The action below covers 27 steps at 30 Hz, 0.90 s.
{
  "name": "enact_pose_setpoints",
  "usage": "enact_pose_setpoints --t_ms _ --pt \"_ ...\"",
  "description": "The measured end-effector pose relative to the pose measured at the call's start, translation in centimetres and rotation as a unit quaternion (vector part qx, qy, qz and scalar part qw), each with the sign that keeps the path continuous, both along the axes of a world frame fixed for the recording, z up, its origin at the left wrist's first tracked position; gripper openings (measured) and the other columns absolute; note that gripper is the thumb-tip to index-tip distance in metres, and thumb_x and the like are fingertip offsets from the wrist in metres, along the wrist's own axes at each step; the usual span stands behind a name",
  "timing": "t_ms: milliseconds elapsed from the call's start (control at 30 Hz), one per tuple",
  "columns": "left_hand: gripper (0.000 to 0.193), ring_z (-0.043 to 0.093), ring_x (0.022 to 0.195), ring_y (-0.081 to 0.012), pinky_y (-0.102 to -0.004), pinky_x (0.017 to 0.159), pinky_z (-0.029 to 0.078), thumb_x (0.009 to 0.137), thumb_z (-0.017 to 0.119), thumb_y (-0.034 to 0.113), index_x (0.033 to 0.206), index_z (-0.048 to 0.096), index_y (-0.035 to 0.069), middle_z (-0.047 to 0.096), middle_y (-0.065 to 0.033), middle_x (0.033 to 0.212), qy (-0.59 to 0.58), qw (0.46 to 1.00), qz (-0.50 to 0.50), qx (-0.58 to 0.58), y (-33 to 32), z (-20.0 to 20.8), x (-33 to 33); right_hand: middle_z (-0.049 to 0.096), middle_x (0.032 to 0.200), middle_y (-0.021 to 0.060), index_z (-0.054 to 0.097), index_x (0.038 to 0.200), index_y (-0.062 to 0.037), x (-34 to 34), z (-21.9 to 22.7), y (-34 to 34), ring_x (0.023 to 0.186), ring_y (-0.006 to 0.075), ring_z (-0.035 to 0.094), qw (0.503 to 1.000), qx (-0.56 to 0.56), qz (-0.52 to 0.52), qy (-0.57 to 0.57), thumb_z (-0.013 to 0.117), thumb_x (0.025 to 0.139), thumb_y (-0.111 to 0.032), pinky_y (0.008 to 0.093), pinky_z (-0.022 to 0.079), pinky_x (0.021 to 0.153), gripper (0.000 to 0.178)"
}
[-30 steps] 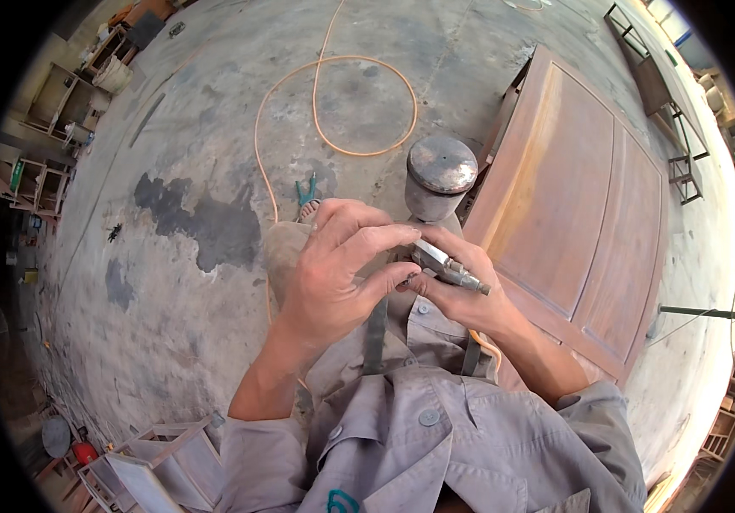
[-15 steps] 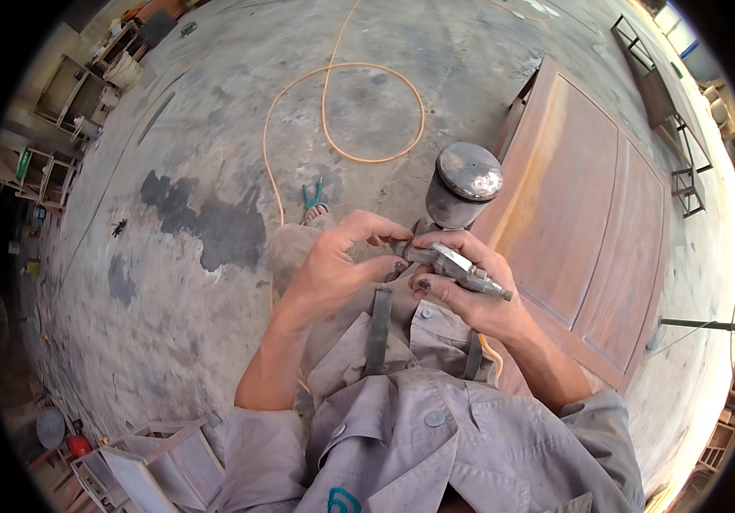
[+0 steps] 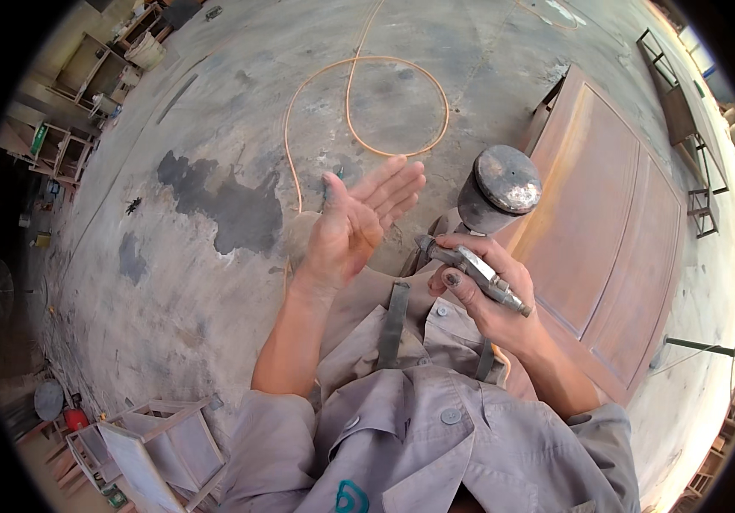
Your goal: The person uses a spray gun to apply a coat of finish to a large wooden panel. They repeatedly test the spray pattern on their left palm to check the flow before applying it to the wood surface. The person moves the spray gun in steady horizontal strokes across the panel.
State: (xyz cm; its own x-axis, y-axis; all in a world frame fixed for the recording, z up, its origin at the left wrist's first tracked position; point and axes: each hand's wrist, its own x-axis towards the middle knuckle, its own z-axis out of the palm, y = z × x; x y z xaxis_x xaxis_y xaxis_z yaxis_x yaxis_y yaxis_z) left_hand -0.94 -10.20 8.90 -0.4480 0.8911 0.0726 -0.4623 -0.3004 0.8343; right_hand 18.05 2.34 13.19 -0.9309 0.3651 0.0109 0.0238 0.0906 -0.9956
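Note:
My right hand [image 3: 495, 286] is wrapped round a metal spray gun [image 3: 480, 272]. The gun's nozzle end points left, toward my other hand. Above the grip stands its round, dark-lidded paint cup [image 3: 498, 190], stained and slightly tilted. Dark stains mark my right thumb. My left hand [image 3: 354, 214] is raised to the left of the nozzle, palm up and fingers stretched out, with nothing in it. A gap separates it from the gun.
A large brown wooden panel [image 3: 594, 222] lies to the right of my legs. An orange hose [image 3: 289, 128] loops over the stained concrete floor ahead. Dark metal-framed benches [image 3: 684, 120] stand at the far right. A small wooden frame piece [image 3: 166, 445] sits at the lower left.
My left hand has let go of the spray gun's front end and moved up and away, its fingers opening out. My right hand still holds the gun.

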Motion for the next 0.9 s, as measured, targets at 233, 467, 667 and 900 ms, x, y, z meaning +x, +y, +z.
enact_pose_setpoints --t_ms 233,467,667,900 --pt "0.117 0.012 0.159 -0.0307 -0.0429 0.130 0.009 0.090 0.010 0.087 0.161 0.011 -0.005 0.014 -0.0204 0.170 -0.266 0.957 -0.040 0.104 0.6 -1.6 -1.0 0.075 0.100 0.0091 0.062 0.131 -0.0034 0.2 0.6 -1.6 0.082 0.0147 0.071 0.996 0.032 0.084 -0.021 0.065 0.102 -0.015 0.0307 0.055 0.075 0.032" --pt "0.116 0.013 0.158 -0.0309 -0.0434 0.130 0.010 0.090 0.009 0.088 0.162 0.013 -0.003 0.016 -0.0203 0.170 -0.252 0.965 -0.056 0.044 0.7 -1.1 -0.6 0.074 0.108 0.0107 0.062 0.131 -0.0028 -0.2 1.9 -2.0 0.084 0.0162 0.071 0.993 0.079 0.091 -0.013 0.067 0.100 -0.011 0.0307 0.055 0.076 0.032" --pt "0.114 0.013 0.158 -0.0316 -0.0439 0.130 0.010 0.092 0.010 0.086 0.161 0.014 -0.004 0.017 -0.0214 0.169 -0.381 0.887 -0.159 0.207 0.5 -4.0 -1.0 0.074 0.103 0.0104 0.063 0.130 -0.0039 -0.4 1.7 -1.9 0.081 0.0147 0.070 0.995 0.071 0.068 -0.032 0.067 0.100 -0.011 0.0302 0.054 0.073 0.031" --pt "0.113 0.012 0.158 -0.0319 -0.0438 0.130 0.010 0.092 0.010 0.085 0.161 0.015 -0.004 0.016 -0.0218 0.169 -0.381 0.866 -0.201 0.254 1.1 -3.7 -0.5 0.074 0.105 0.0119 0.062 0.130 -0.0028 -0.5 1.2 -1.7 0.082 0.0166 0.071 0.996 0.075 0.057 -0.003 0.069 0.099 -0.010 0.0309 0.055 0.073 0.032"
